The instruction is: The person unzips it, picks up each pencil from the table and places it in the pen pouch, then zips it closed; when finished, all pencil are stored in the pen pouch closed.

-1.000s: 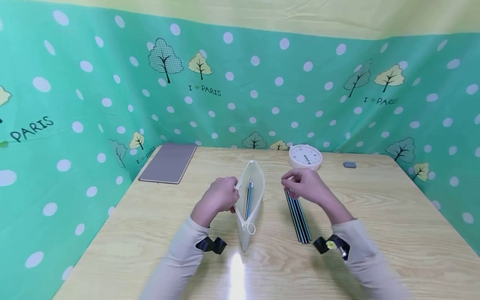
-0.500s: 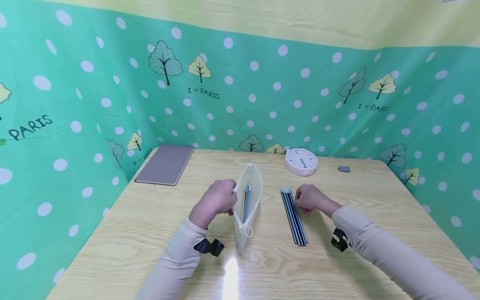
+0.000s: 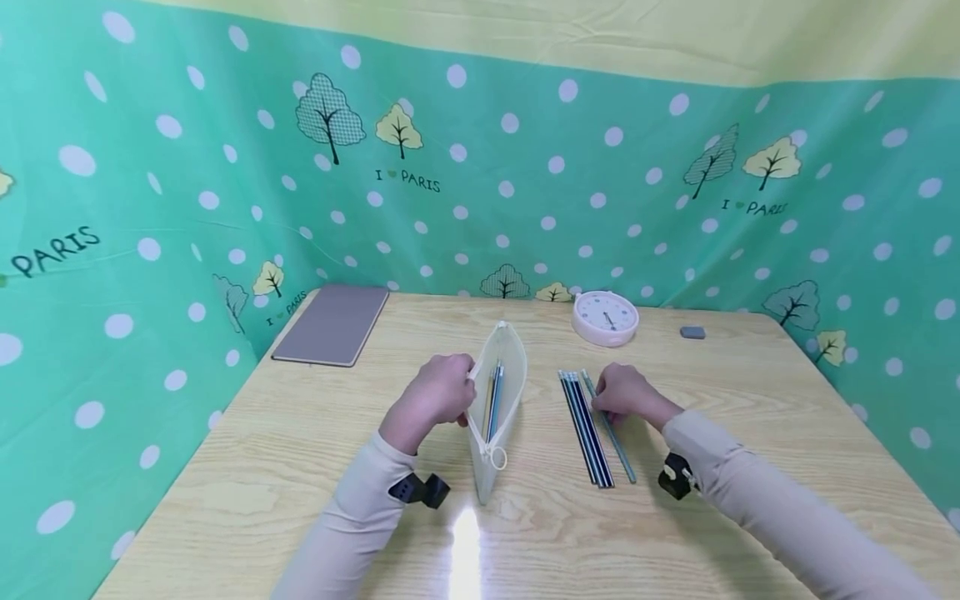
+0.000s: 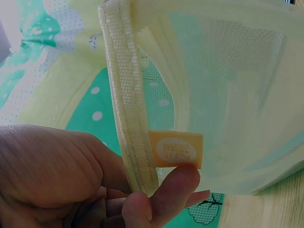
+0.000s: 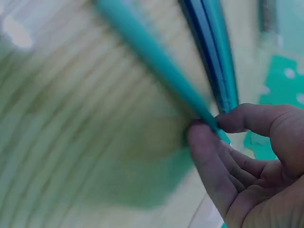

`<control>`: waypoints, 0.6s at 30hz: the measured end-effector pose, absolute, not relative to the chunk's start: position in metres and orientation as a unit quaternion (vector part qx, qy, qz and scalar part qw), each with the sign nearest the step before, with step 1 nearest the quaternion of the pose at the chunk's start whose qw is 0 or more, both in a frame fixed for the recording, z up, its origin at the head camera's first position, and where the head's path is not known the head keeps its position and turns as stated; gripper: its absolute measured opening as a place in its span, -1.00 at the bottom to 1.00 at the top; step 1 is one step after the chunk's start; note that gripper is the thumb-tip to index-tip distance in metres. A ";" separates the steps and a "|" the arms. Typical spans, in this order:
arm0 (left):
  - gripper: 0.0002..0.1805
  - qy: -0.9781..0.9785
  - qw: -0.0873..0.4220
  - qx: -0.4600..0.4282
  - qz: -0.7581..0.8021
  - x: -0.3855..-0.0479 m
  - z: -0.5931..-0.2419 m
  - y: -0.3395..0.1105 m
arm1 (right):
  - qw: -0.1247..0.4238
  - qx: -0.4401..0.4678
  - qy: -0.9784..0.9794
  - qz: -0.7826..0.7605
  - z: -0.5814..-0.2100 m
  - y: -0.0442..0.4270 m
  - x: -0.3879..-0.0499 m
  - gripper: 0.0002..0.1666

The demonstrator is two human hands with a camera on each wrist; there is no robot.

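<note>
My left hand (image 3: 441,390) pinches the left edge of a pale mesh zip pouch (image 3: 512,390), which stands upright with its mouth spread wide. In the left wrist view its woven zip edge (image 4: 126,95) and a small orange tag (image 4: 176,149) lie at the fingers. Inside the pouch are a few pencils (image 3: 494,404). My right hand (image 3: 621,394) pinches a teal pencil (image 3: 618,450) between thumb and finger, seen close in the right wrist view (image 5: 156,59). That pencil lies just right of a row of several dark blue and teal pencils (image 3: 587,433) on the table.
Behind the pencils stands a round white clock (image 3: 606,318), with a small blue-grey eraser (image 3: 692,332) to its right. A grey notebook (image 3: 332,325) lies at the back left of the wooden table (image 3: 300,450). A green patterned curtain (image 3: 480,167) surrounds the back and sides.
My right hand came down to the right side of the pencil row and separated one teal pencil from it. The left hand keeps holding the pouch in about the same spot.
</note>
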State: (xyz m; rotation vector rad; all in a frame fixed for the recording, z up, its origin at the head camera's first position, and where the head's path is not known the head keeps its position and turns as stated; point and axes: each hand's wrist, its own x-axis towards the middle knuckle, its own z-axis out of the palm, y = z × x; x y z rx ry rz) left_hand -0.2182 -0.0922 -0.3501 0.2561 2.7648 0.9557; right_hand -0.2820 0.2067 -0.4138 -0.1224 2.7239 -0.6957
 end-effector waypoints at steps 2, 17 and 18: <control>-0.75 0.936 0.102 0.086 0.325 -0.218 -0.350 -0.092 | 0.167 -0.039 0.946 -0.275 -0.405 0.208 -0.283 -0.88; -0.76 0.938 0.094 0.091 0.321 -0.219 -0.352 -0.092 | -0.100 -0.101 0.752 -0.644 -0.323 0.171 -0.248 -0.78; -0.77 0.939 0.093 0.092 0.319 -0.219 -0.352 -0.093 | -0.109 -0.108 0.730 -0.666 -0.323 0.166 -0.245 -0.83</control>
